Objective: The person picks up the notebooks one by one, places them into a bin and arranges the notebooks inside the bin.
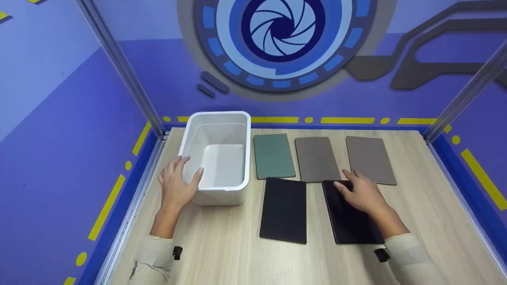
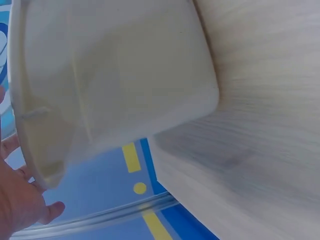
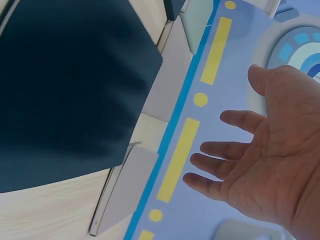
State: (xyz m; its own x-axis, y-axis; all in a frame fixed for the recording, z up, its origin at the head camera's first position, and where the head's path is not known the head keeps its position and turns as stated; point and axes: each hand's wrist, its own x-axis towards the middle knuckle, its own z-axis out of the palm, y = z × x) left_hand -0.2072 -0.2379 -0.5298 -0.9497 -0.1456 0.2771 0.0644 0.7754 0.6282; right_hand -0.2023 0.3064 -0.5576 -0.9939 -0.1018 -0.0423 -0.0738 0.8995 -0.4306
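A white plastic bin (image 1: 224,189) stands at the left of the table, with bare floor inside. My left hand (image 1: 176,184) is at its near left corner, fingers along the left rim and thumb over the front edge. In the left wrist view, some fingers of the left hand (image 2: 20,195) pass behind the rim. Over a black notebook (image 1: 352,225) at the right hovers my right hand (image 1: 362,192), fingers spread and slightly bent. The right wrist view shows the right hand (image 3: 265,150) apart from the black notebook (image 3: 75,95), holding nothing.
A second black notebook (image 1: 283,209) lies left of the first. Behind them, a green notebook (image 1: 274,156) and two taupe notebooks (image 1: 317,159) (image 1: 371,160) form a row near the back wall. Metal posts (image 1: 122,67) and printed panels enclose the table.
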